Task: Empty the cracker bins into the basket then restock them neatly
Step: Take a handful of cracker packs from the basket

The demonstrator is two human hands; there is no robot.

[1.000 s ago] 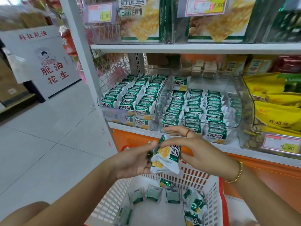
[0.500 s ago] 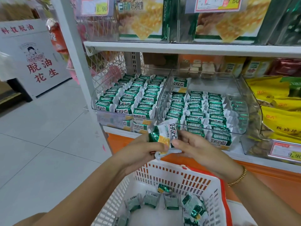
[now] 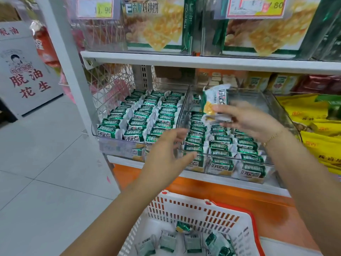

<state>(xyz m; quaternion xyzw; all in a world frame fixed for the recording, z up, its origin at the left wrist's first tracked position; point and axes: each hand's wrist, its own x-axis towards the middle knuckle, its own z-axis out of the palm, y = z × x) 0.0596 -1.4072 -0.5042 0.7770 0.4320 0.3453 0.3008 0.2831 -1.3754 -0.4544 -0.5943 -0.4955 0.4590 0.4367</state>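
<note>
Two clear plastic bins sit side by side on the middle shelf. The left bin (image 3: pixel 103 143) is filled with neat rows of green-and-white cracker packets (image 3: pixel 142 115). The right bin (image 3: pixel 273 106) holds rows in its front part and bare room at the back. My right hand (image 3: pixel 247 121) pinches a small stack of packets (image 3: pixel 215 104) above the right bin. My left hand (image 3: pixel 168 157) hovers with spread fingers in front of the bins, holding nothing. Below, the white basket (image 3: pixel 195 211) with a red rim holds several loose packets (image 3: pixel 191 242).
Yellow snack bags (image 3: pixel 313 124) fill the bin to the right. Large cracker boxes (image 3: pixel 156 24) and price tags stand on the upper shelf (image 3: pixel 203 60). A white upright post (image 3: pixel 72 71) bounds the shelf's left side. A grey sign (image 3: pixel 24 74) stands on the tiled floor at left.
My right hand has lifted the packets up and right, over the right bin. My left hand has let go of them and opened. The view has moved closer to the shelf.
</note>
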